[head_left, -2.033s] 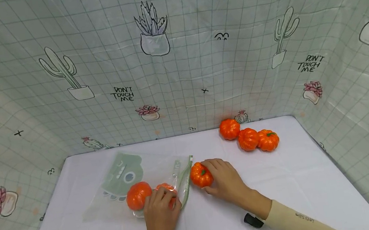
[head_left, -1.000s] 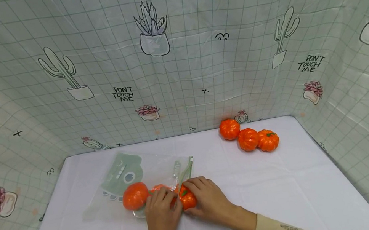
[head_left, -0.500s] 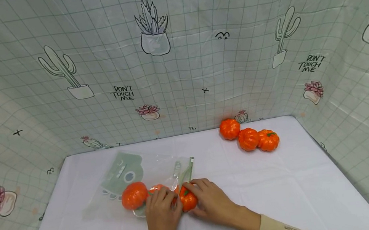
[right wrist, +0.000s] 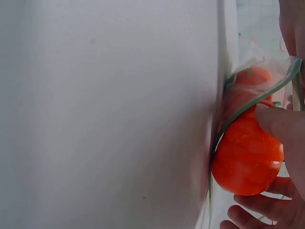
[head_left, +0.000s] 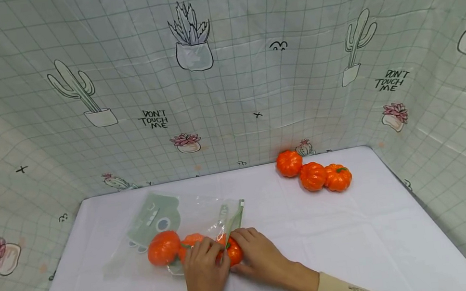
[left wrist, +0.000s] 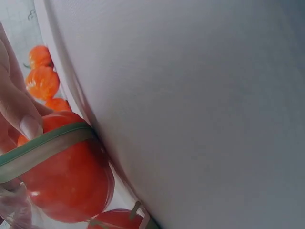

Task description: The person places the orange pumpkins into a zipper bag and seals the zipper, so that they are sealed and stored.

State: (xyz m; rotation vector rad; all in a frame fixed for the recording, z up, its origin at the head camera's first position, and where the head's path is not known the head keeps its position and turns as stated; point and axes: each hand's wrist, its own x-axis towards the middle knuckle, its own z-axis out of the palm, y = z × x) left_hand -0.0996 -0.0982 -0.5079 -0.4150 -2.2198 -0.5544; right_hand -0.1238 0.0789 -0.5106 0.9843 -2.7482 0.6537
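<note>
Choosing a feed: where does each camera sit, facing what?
Head: on the head, facing forward-down at the zip bag; left hand and right hand show.
Left: on that wrist, facing an orange pumpkin at the bag's mouth; thumb shows.
Right: on that wrist, facing that pumpkin; fingers show.
Wrist views share that pumpkin and green zip.

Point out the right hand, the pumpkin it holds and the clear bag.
right hand (head_left: 259,255): head view, back of hand
pumpkin (right wrist: 247,161): right wrist view, middle of its side
clear bag (head_left: 198,216): head view, unprinted upper part
</note>
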